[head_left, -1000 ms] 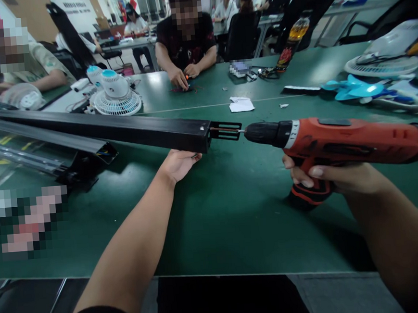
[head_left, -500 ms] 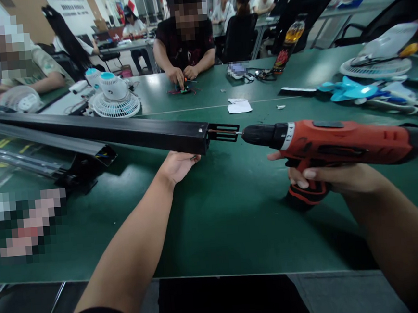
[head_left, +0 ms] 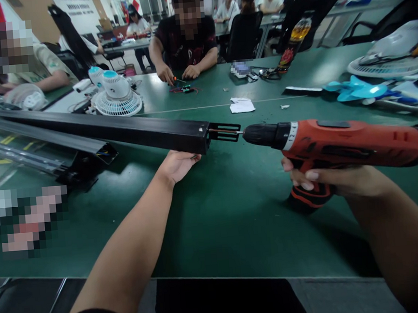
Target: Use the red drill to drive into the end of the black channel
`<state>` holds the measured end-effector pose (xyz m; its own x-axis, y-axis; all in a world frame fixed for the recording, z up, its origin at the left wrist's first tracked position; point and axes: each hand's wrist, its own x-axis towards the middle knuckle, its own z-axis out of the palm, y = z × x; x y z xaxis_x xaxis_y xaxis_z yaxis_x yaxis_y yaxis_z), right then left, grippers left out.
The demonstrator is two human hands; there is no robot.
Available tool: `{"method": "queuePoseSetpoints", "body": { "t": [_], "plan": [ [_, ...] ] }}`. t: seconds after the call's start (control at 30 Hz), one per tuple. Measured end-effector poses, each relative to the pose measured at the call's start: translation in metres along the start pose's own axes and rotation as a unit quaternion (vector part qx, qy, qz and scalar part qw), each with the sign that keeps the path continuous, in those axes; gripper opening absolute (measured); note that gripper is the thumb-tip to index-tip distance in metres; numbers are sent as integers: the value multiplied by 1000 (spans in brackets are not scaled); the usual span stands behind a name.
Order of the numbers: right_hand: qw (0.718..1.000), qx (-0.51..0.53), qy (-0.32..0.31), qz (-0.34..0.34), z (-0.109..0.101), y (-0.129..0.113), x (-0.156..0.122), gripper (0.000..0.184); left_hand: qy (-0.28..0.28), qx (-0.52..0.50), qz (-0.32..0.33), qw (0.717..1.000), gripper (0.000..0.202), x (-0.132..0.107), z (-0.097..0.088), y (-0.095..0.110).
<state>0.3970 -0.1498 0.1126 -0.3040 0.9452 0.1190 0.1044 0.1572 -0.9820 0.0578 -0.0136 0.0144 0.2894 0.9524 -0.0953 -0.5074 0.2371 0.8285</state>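
Observation:
A long black square tube [head_left: 149, 133] runs from the far left to the middle of the view. My left hand [head_left: 181, 166] holds it from below near its right end, fingers wrapped under and partly hidden. From that end sticks out a slotted black bracket [head_left: 225, 132]. My right hand [head_left: 326, 181] grips the handle of a red cordless drill [head_left: 359, 140], which points left. Its thin bit [head_left: 240, 132] reaches into the bracket's outer end; what it touches there is too small to tell.
Black metal profiles [head_left: 48, 140] lie at the left on the green table [head_left: 217, 223]. Beyond the tube stands a white fan part [head_left: 117, 94]. White paper [head_left: 241, 105], blue fan blades [head_left: 357, 88] and a bottle [head_left: 294, 43] are farther back. Opposite, a person [head_left: 185, 42] works with a screwdriver.
The drill sits slightly farther right in view, and my right index finger has curled in toward the trigger. The person opposite has moved a hand off the small parts.

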Motion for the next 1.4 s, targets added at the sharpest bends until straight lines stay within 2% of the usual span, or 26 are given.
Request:
{"method": "queuePoseSetpoints", "body": {
  "t": [0.27, 0.57, 0.77, 1.0, 1.4],
  "plan": [
    [999, 30, -12, -25, -2, 5, 2, 45, -2, 1, -1, 1000, 25, -1, -2, -1],
    [1000, 8, -10, -25, 1, 2, 4, 35, 1, 2, -6, 1000, 29, -3, -2, -1],
    [1000, 1, -8, -26, 2, -1, 6, 34, 4, -7, -11, 1000, 26, -3, -1, -1],
    [999, 23, 16, -37, 6, -3, 7, 36, 4, -6, -8, 1000, 33, -3, -2, -1],
    [1000, 13, -15, -16, 4, -2, 6, 34, -10, 5, -7, 1000, 29, -2, -7, -3]
  ]
}}
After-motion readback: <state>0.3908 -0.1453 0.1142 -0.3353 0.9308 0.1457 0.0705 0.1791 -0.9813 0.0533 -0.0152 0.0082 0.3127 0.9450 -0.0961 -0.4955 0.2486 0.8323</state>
